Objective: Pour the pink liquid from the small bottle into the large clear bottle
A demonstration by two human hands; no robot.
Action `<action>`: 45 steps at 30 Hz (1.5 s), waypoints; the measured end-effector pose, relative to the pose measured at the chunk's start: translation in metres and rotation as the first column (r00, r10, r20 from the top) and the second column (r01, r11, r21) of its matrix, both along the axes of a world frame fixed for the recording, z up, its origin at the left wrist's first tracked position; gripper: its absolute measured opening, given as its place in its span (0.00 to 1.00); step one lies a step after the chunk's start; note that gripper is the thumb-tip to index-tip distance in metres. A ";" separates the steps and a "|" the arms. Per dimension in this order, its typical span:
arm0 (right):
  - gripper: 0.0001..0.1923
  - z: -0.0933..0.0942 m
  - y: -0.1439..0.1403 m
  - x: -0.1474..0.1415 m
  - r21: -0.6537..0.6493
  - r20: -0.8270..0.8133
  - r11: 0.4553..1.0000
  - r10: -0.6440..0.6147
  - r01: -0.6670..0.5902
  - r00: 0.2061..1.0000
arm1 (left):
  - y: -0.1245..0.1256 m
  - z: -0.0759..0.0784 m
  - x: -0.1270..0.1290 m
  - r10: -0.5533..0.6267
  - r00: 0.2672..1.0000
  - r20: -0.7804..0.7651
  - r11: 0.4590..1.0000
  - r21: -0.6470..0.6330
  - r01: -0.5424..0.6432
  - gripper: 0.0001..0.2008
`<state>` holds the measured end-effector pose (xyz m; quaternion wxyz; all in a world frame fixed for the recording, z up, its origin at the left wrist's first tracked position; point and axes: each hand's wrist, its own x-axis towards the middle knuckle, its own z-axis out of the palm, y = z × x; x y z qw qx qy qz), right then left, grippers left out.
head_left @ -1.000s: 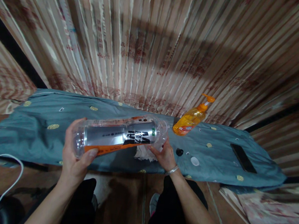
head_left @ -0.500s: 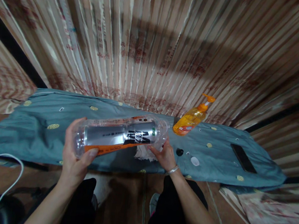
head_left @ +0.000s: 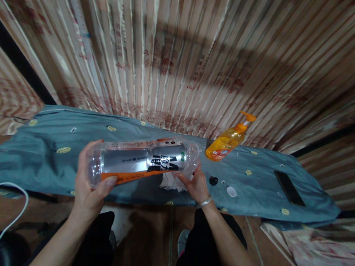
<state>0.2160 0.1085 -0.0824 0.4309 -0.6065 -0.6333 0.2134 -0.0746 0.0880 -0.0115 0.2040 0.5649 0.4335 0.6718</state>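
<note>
My two hands hold one bottle between them, level and nearly sideways above the bed-like cover. My left hand [head_left: 89, 191] is curled round its base end; my right hand [head_left: 198, 185] grips near its neck end, some fingers hidden behind it. The bottle [head_left: 138, 162] is clear plastic with one silver and orange label; its large black characters are too blurred for me to read. It partly blocks one crumpled white tissue [head_left: 173, 182] below. Right of my right hand lie one black cap [head_left: 213, 180] and one white disc [head_left: 231, 192]. Beyond them stands one orange pump bottle [head_left: 225, 145], its red label illegible. Farther right is one dark phone [head_left: 289, 187]. All rest on the teal cover [head_left: 41, 161], before a striped curtain [head_left: 187, 56]. One white cable [head_left: 6, 183] loops at lower left.
</note>
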 end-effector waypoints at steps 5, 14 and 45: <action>0.52 -0.001 0.000 0.000 0.037 0.011 0.999 0.010 -0.010 1.000 | 0.000 -0.001 -0.002 0.012 0.999 -0.039 1.000 0.012 -0.011 0.38; 0.48 -0.005 0.001 0.002 0.048 0.025 0.999 0.006 -0.008 1.000 | 0.001 -0.002 -0.001 -0.004 1.000 -0.019 1.000 0.015 0.005 0.40; 0.47 -0.002 0.000 0.001 0.062 0.044 0.998 0.004 -0.006 0.999 | -0.001 -0.001 0.000 0.010 0.999 -0.032 1.000 0.022 -0.010 0.39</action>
